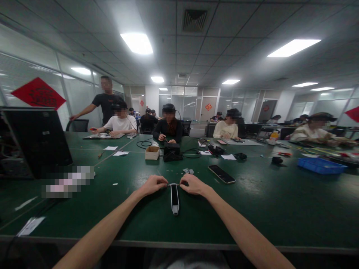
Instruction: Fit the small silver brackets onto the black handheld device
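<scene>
A narrow silver-edged device (175,200) with a long black face lies on the green table, pointing toward me. At its far end a thin pale crosspiece reaches out to both sides, so the whole looks T-shaped; its exact kind is unclear. My left hand (153,185) is closed, fingertips pinched at the crosspiece's left end. On the opposite end, my right hand (193,185) has its fingers curled and pressed together. The fingertips partly cover both ends. Just beyond my right hand are small grey metal pieces (188,171), with a few tiny rings or bits beside them.
A smartphone (221,174) lies right of my right hand. Ahead stand a small cardboard box (152,152) and a black device (171,149) with cables. A blue tray (321,166) is at right, a black computer case (39,142) at left. Several people sit across the table (252,209).
</scene>
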### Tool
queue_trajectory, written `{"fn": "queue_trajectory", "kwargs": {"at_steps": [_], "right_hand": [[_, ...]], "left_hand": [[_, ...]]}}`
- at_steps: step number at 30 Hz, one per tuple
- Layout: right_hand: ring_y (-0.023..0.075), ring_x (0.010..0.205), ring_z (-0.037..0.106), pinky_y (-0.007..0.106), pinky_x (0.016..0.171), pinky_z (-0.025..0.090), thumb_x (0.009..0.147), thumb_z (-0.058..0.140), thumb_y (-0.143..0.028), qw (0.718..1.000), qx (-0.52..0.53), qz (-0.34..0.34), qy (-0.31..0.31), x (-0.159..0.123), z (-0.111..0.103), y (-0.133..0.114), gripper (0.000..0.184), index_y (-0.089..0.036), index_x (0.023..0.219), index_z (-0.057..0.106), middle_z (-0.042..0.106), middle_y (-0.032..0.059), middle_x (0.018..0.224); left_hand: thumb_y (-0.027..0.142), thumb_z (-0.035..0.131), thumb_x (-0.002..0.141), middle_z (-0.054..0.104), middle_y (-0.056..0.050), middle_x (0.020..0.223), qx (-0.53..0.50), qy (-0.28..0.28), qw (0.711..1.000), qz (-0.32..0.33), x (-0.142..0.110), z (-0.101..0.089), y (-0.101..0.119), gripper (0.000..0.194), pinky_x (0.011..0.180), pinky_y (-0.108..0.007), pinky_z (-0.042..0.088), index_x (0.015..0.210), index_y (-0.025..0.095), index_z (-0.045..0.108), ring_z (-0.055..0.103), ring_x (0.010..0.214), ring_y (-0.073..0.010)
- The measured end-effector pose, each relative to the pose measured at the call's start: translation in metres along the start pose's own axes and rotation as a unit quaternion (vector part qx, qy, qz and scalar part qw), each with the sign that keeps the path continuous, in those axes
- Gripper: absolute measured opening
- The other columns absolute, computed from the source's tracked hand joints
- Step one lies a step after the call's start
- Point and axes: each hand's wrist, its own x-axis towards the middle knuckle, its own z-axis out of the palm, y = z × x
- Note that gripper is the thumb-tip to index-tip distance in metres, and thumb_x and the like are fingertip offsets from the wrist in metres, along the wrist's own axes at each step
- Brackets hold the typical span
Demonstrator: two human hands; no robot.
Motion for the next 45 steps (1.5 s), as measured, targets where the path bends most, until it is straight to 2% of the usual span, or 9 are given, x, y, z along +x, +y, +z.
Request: {"fn": "queue_trajectory", "kwargs": {"at_steps": [9,15,18,23,26,29,34,45], "right_hand": [[0.0166,0.077,0.054,0.028,0.069,0.041,0.081,0.054,-0.032,1.000,-0.002,-0.001,0.001,0.001,0.003,0.001,0.021,-0.016,0.085,0.066,0.062,0.0067,0.084],[0.0157,0.076,0.054,0.026,0.069,0.040,0.081,0.055,-0.030,1.000,-0.008,-0.004,0.004,0.002,0.009,0.006,0.019,-0.015,0.083,0.067,0.062,0.0063,0.081],[0.0151,0.075,0.053,0.026,0.069,0.041,0.082,0.054,-0.031,1.000,-0.011,-0.009,0.005,0.002,0.009,0.008,0.020,-0.016,0.083,0.067,0.063,0.0058,0.080],[0.0152,0.075,0.054,0.026,0.069,0.041,0.082,0.055,-0.031,1.000,0.001,-0.003,0.010,0.003,0.007,0.006,0.020,-0.015,0.082,0.067,0.062,0.0064,0.081],[0.0154,0.074,0.053,0.026,0.067,0.041,0.082,0.055,-0.032,1.000,0.006,0.003,0.004,0.002,0.006,0.004,0.020,-0.015,0.082,0.067,0.062,0.0063,0.081],[0.0154,0.074,0.053,0.026,0.066,0.041,0.082,0.055,-0.033,1.000,0.013,0.007,-0.002,0.002,0.006,0.004,0.021,-0.016,0.082,0.066,0.062,0.0059,0.081],[0.0155,0.075,0.053,0.027,0.068,0.040,0.082,0.055,-0.033,1.000,0.017,0.008,0.000,0.001,0.005,0.004,0.021,-0.016,0.081,0.067,0.062,0.0056,0.080],[0.0164,0.075,0.055,0.026,0.067,0.040,0.081,0.056,-0.030,1.000,-0.005,0.001,0.000,0.001,0.003,-0.002,0.019,-0.016,0.082,0.067,0.064,0.0066,0.080]], "left_hand": [[0.034,0.054,0.076,0.068,-0.005,0.081,-0.048,-0.006,0.998,-0.030,-0.001,0.001,0.003,0.030,0.049,-0.020,0.041,0.093,0.012,0.066,0.056,0.056,-0.0118],[0.032,0.056,0.073,0.068,-0.005,0.078,-0.070,-0.004,0.997,-0.033,-0.003,0.002,0.007,0.031,0.045,-0.020,0.040,0.094,0.011,0.064,0.051,0.049,-0.0094],[0.031,0.056,0.074,0.068,-0.005,0.079,-0.068,0.000,0.997,-0.033,-0.002,0.003,0.008,0.030,0.047,-0.020,0.041,0.095,0.011,0.063,0.053,0.050,-0.0098],[0.027,0.058,0.072,0.069,-0.004,0.078,-0.036,0.038,0.998,-0.044,0.002,0.005,0.003,0.023,0.055,-0.020,0.045,0.089,0.013,0.064,0.060,0.064,-0.0131],[0.031,0.058,0.072,0.068,-0.005,0.079,-0.039,0.023,0.998,-0.046,0.003,0.006,0.002,0.025,0.052,-0.020,0.045,0.086,0.013,0.066,0.060,0.063,-0.0136],[0.037,0.058,0.073,0.068,-0.007,0.083,-0.066,-0.008,0.997,-0.043,0.002,0.006,0.005,0.033,0.047,-0.020,0.044,0.092,0.011,0.065,0.058,0.059,-0.0131],[0.042,0.059,0.073,0.068,-0.007,0.081,-0.087,-0.033,0.995,-0.034,-0.001,0.002,0.009,0.040,0.049,-0.021,0.042,0.095,0.010,0.066,0.052,0.051,-0.0096],[0.042,0.061,0.072,0.067,-0.005,0.079,-0.125,-0.038,0.991,-0.033,0.007,0.004,-0.013,0.037,0.047,-0.020,0.038,0.091,0.011,0.064,0.049,0.049,-0.0081]]}}
